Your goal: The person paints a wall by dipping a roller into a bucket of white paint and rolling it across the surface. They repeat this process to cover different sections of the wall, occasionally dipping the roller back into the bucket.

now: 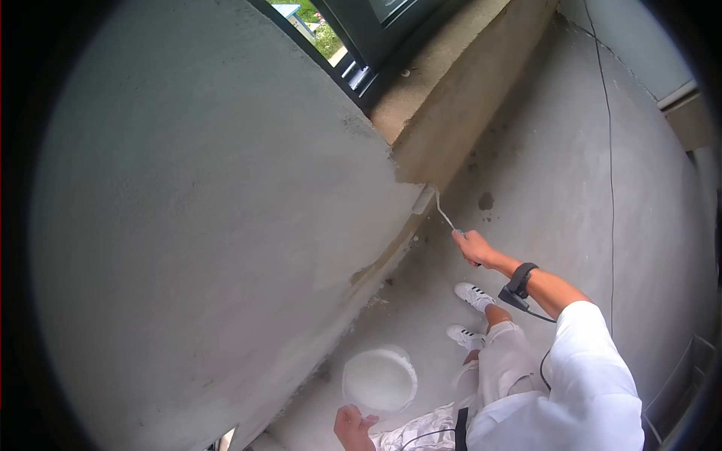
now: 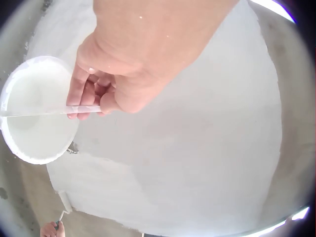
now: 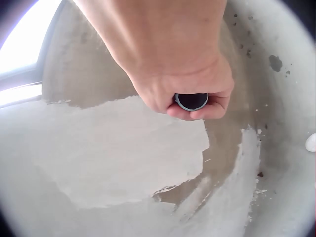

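My right hand grips the handle of a small paint roller. The roller lies against the low wall, at the border between white paint and bare brown plaster. In the right wrist view, the round end of the roller handle pokes out of the curled fingers. A white bucket of white paint is beside my left hand. In the left wrist view, that hand's fingers are hooked round the thin bucket handle, which stretches across the paint.
The painted wall fills the left side. Above the brown strip runs a window sill with a dark frame. A cable trails along the grey floor. White shoes stand near the wall's foot.
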`<state>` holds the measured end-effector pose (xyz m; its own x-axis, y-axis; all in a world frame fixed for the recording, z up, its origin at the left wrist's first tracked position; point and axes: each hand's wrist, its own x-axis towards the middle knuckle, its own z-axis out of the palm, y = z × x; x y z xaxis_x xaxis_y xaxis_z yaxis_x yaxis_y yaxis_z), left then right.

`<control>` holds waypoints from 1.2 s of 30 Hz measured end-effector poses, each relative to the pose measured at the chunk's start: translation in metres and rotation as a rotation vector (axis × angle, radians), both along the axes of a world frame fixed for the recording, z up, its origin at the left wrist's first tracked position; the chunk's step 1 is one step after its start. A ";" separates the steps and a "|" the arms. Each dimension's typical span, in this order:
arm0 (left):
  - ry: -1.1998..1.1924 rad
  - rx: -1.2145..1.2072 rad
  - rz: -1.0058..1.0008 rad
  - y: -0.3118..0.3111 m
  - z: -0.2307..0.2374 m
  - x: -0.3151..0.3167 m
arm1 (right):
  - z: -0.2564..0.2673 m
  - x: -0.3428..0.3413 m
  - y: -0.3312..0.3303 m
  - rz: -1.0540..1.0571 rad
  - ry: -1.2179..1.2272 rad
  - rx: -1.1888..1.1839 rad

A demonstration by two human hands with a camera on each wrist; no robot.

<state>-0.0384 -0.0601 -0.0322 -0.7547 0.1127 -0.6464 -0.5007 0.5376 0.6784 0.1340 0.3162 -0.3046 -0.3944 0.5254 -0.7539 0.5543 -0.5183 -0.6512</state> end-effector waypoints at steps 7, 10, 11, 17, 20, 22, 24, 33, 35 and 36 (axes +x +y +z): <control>0.063 0.135 -0.080 -0.016 0.003 0.006 | 0.065 0.021 -0.001 0.063 0.096 -0.061; 0.081 0.182 -0.054 -0.014 0.007 0.014 | 0.121 0.025 -0.010 0.054 0.177 -0.110; 0.086 0.212 -0.061 -0.017 0.009 0.016 | 0.136 0.026 -0.016 0.019 0.217 -0.132; 0.143 0.316 0.006 -0.051 0.020 0.047 | 0.237 0.034 -0.038 0.096 0.320 0.003; 0.144 0.371 0.045 -0.062 0.036 0.073 | 0.297 0.040 -0.041 0.127 0.354 0.058; 0.152 0.444 0.007 -0.074 0.036 0.063 | 0.337 0.030 -0.058 0.103 0.362 0.034; 0.157 0.476 0.065 -0.074 0.043 0.078 | 0.356 0.032 -0.057 0.096 0.399 -0.015; 0.155 0.377 0.147 -0.088 0.033 0.084 | 0.281 0.029 -0.048 0.029 0.415 -0.173; 0.155 0.350 0.151 -0.075 0.024 0.080 | 0.255 0.030 -0.039 0.027 0.430 -0.229; 0.150 0.337 0.160 -0.065 0.022 0.078 | 0.238 0.031 -0.033 0.025 0.462 -0.269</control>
<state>0.0392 -0.1251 -0.0100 -0.8632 0.1724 -0.4745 -0.4421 0.1960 0.8753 0.1654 0.2830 -0.0662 -0.7271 0.3234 -0.6055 0.2559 -0.6908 -0.6763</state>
